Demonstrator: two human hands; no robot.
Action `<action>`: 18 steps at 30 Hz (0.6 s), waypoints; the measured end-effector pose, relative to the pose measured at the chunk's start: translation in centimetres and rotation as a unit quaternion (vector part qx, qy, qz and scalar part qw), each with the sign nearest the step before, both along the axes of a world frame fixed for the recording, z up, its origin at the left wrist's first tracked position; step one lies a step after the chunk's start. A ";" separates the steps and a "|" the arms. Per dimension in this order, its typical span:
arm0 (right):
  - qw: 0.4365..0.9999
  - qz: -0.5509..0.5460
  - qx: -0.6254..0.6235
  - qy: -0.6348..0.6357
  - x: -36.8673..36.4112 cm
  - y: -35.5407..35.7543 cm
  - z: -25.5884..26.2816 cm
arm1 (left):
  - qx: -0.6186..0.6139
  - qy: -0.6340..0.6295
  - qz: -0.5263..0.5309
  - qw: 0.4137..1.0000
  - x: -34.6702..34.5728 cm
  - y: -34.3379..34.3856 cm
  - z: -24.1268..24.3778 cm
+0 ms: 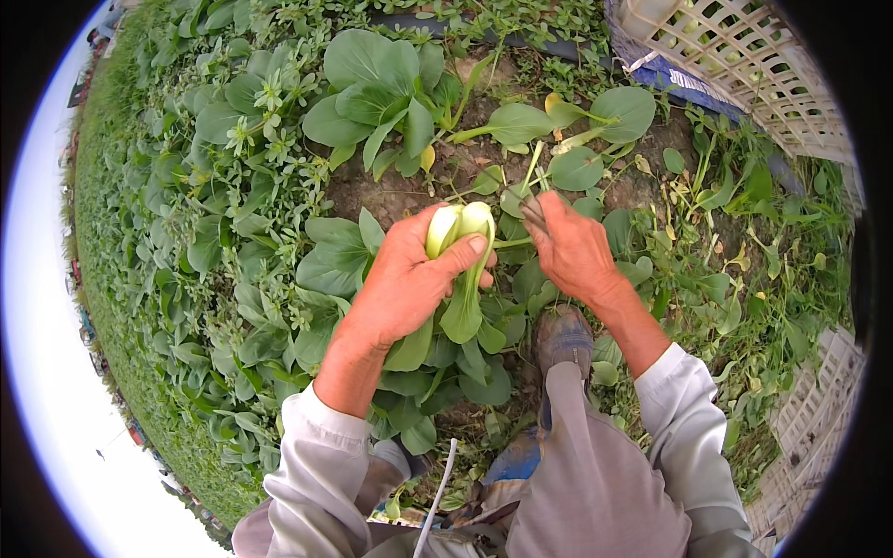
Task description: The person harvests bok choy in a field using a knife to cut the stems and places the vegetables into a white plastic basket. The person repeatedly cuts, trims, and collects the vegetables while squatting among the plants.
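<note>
My left hand (408,286) is closed around a head of bok choy (476,222), thumb across its stalks. The pale cut base faces up and away from me, and the green leaves hang down below my palm. To its right, my right hand (575,244) has its fingers curled around a thin dark blade, apparently a knife (523,198); its handle is hidden in the fist. One pale leaf stalk (513,243) spans the gap between the bok choy and my right hand.
An uncut bok choy plant (380,94) grows ahead. Loose leaves (520,124) lie on the soil beyond my hands. A plastic lattice crate (739,59) stands at upper right, another crate (813,418) at lower right. My shoe (564,335) is below my right hand. Dense weeds (258,202) spread leftward.
</note>
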State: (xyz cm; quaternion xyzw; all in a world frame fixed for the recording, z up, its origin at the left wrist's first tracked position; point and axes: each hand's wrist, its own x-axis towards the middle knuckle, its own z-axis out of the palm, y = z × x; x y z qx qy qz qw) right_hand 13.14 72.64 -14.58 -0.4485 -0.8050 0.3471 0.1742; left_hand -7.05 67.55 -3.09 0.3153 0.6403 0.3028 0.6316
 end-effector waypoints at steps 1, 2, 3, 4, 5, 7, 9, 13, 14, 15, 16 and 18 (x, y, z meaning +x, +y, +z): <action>0.998 -0.027 0.008 -0.053 0.7 0.4 -0.6 | 0.070 -0.024 0.050 0.996 -0.9 -0.3 0.5; 0.992 -0.057 0.012 -0.111 1.8 0.8 -1.4 | 0.094 0.002 0.082 0.992 -2.3 -0.1 1.8; 0.986 -0.120 0.098 -0.063 2.8 0.4 -1.1 | 0.109 0.030 0.149 0.982 -3.5 0.0 3.2; 0.974 -0.148 0.158 -0.060 3.7 0.7 -0.7 | 0.153 0.042 0.208 0.965 -4.9 0.1 3.5; 0.963 -0.139 0.227 -0.047 3.9 0.7 0.1 | 0.195 0.058 0.247 0.947 -6.0 -0.2 4.2; 0.988 -0.072 0.135 0.022 4.2 -0.4 0.8 | 0.200 0.069 0.251 0.944 -6.3 0.2 5.7; 0.996 0.007 -0.078 0.036 4.5 -2.3 0.6 | 0.157 0.177 0.177 0.955 -3.0 0.5 5.5; 0.966 0.055 -0.247 -0.045 2.8 -4.4 -2.0 | 0.163 0.407 -0.205 0.875 3.6 -3.5 -0.5; 0.968 0.034 -0.250 0.014 2.9 -5.2 -3.5 | 0.083 0.434 -0.275 0.854 4.4 -4.5 -1.8; 0.964 0.040 -0.262 0.015 2.7 -5.4 -3.7 | 0.065 0.482 -0.269 0.831 3.8 -5.8 -4.0; 0.961 0.041 -0.273 0.013 2.6 -5.4 -3.9 | 0.051 0.526 -0.266 0.806 2.9 -7.0 -6.1; 0.956 0.034 -0.289 0.022 2.6 -5.5 -4.3 | -0.021 0.548 -0.248 0.799 1.0 -8.4 -8.1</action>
